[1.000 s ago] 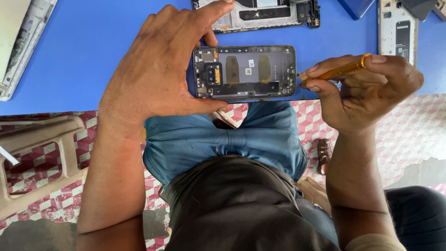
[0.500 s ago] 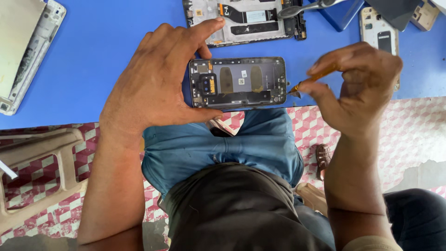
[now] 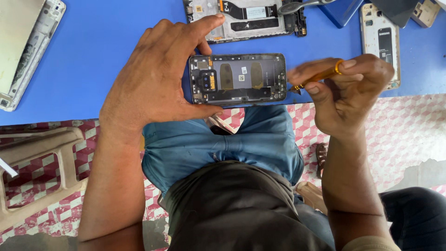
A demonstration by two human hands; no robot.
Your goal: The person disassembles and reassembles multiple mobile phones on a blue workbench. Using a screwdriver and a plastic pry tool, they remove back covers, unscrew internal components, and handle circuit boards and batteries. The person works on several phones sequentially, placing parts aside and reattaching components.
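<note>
My left hand [image 3: 155,79] grips an opened phone back housing [image 3: 238,79], dark grey with its inner side facing up, held flat just above the near edge of the blue table [image 3: 93,56]. Thumb and forefinger clamp its left end. My right hand [image 3: 346,90] holds a small orange screwdriver [image 3: 318,78] between the fingertips. Its tip points left and sits at the right end of the housing.
Another opened phone frame [image 3: 246,18] lies on the table just beyond the held one. A pale gold phone shell [image 3: 381,42] lies at the far right, a white device [image 3: 25,46] at the far left. A beige plastic stool [image 3: 42,172] stands on the checkered floor at left.
The housing and both hands stay close together. My right hand has turned and shifted the screwdriver at the housing's right end. The view has tilted slightly, showing more of the table beyond.
</note>
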